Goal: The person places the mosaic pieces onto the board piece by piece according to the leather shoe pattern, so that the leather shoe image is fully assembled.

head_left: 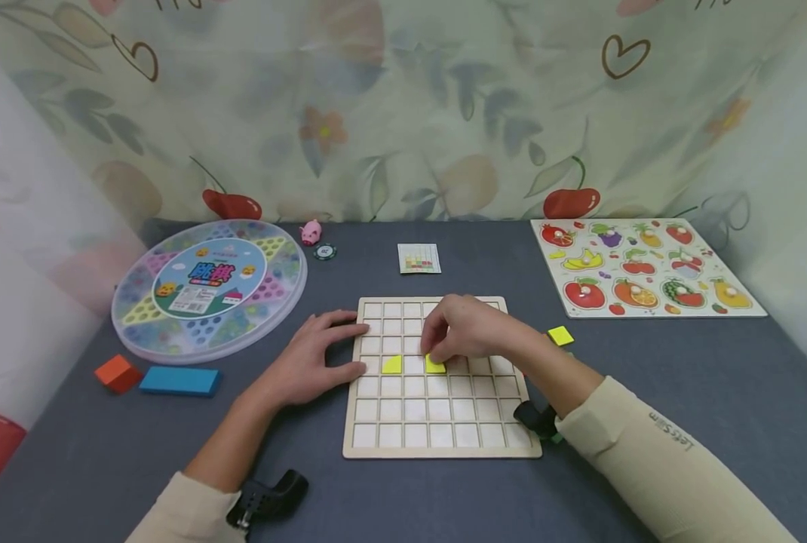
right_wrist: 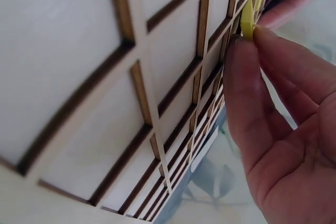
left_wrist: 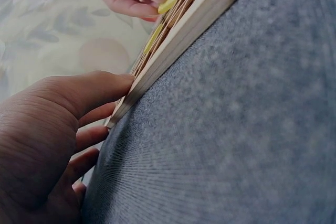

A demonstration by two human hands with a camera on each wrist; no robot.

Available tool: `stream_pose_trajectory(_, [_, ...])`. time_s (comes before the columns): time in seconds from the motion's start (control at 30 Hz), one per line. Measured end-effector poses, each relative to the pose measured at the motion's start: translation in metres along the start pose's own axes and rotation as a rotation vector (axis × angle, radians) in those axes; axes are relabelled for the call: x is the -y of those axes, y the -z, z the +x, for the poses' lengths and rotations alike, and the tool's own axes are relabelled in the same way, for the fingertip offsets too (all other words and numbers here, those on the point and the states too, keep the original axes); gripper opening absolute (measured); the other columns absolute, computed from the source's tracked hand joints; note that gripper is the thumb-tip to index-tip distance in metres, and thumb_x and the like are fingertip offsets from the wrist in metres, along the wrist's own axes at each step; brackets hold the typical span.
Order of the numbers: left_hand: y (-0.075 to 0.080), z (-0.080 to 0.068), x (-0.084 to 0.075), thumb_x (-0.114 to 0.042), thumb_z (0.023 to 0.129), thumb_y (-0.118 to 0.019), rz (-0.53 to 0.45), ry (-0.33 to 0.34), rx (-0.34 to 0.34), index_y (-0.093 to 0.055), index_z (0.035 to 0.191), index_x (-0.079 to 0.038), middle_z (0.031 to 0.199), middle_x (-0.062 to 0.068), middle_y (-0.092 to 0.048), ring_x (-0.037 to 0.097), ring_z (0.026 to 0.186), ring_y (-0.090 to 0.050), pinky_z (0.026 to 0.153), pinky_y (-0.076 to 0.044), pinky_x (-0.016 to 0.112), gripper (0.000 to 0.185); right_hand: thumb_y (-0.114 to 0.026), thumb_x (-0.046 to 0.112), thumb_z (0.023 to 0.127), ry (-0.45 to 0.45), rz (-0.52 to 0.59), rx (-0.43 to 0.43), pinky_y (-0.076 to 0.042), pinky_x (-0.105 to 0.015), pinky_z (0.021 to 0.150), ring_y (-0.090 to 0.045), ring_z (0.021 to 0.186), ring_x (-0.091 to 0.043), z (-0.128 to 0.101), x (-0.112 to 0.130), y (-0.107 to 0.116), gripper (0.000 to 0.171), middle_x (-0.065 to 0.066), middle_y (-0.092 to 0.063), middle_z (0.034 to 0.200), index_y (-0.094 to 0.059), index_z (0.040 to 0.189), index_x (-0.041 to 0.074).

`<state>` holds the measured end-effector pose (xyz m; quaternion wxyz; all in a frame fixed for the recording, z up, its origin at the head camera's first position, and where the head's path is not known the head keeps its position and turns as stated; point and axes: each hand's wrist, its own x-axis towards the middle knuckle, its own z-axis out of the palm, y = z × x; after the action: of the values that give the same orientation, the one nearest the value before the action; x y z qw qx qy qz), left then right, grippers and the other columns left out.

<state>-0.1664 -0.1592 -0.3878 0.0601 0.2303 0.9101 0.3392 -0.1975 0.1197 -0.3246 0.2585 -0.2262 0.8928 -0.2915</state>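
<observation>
A wooden grid board [head_left: 442, 453] with square white cells lies on the dark cloth. My left hand [head_left: 311, 360] rests at its left edge, fingers extended, the thumb [left_wrist: 107, 85] touching the rim in the left wrist view. Over the middle of the board, my right hand [head_left: 471, 329] pinches a yellow tile [head_left: 434, 366] between thumb and fingertips. In the right wrist view that tile [right_wrist: 247, 22] stands tilted against the grid. One yellow tile [head_left: 392, 366] with a rounded corner sits in a cell to its left. Another yellow tile [head_left: 560, 335] lies beyond my right forearm.
A small printed card [head_left: 419, 259] lies behind the board. On the left are a round game board [head_left: 284, 317], a pink pig figure [head_left: 311, 232], a chip [head_left: 325, 252], an orange block [head_left: 118, 374] and a blue block [head_left: 180, 381]. A fruit puzzle board [head_left: 651, 268] lies right.
</observation>
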Motion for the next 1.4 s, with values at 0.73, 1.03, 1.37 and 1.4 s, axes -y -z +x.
stream_pose_trajectory(0.73, [0.001, 0.003, 0.000, -0.032, 0.093, -0.075, 0.001, -0.004, 0.007, -0.059, 0.148, -0.016, 0.160, 0.014, -0.042, 0.040, 0.152, -0.031, 0.127, -0.010, 0.064, 0.059, -0.080, 0.003, 0.084, -0.023, -0.007, -0.020, -0.050, -0.028, 0.064, -0.061, 0.067, -0.015, -0.004, -0.003, -0.004, 0.011, -0.001, -0.066, 0.076, -0.077, 0.088, 0.013])
stream_pose_trajectory(1.03, [0.000, 0.001, 0.000, -0.032, 0.093, -0.075, 0.005, 0.004, 0.009, -0.058, 0.148, -0.017, 0.161, 0.014, -0.041, 0.040, 0.152, -0.030, 0.126, -0.013, 0.065, 0.060, -0.076, 0.009, 0.089, 0.092, 0.076, 0.032, -0.055, -0.032, 0.071, -0.065, 0.078, -0.018, -0.025, -0.017, 0.014, 0.012, 0.000, -0.071, 0.087, -0.079, 0.100, 0.013])
stream_pose_trajectory(1.37, [0.001, -0.001, 0.000, -0.032, 0.094, -0.075, 0.003, 0.009, 0.011, -0.058, 0.149, -0.017, 0.161, 0.014, -0.041, 0.041, 0.152, -0.029, 0.126, -0.014, 0.066, 0.060, -0.078, 0.018, 0.092, 0.079, 0.081, -0.025, -0.058, -0.034, 0.083, -0.066, 0.093, -0.020, -0.058, -0.044, 0.045, 0.019, -0.002, -0.074, 0.101, -0.078, 0.110, 0.011])
stream_pose_trajectory(1.4, [0.001, -0.001, 0.000, -0.032, 0.094, -0.075, 0.004, 0.009, 0.011, -0.058, 0.149, -0.017, 0.161, 0.014, -0.041, 0.041, 0.152, -0.029, 0.126, -0.014, 0.066, 0.060, -0.078, 0.017, 0.092, 0.076, 0.088, -0.036, -0.058, -0.033, 0.082, -0.066, 0.094, -0.020, -0.061, -0.048, 0.048, 0.020, -0.003, -0.074, 0.102, -0.078, 0.111, 0.010])
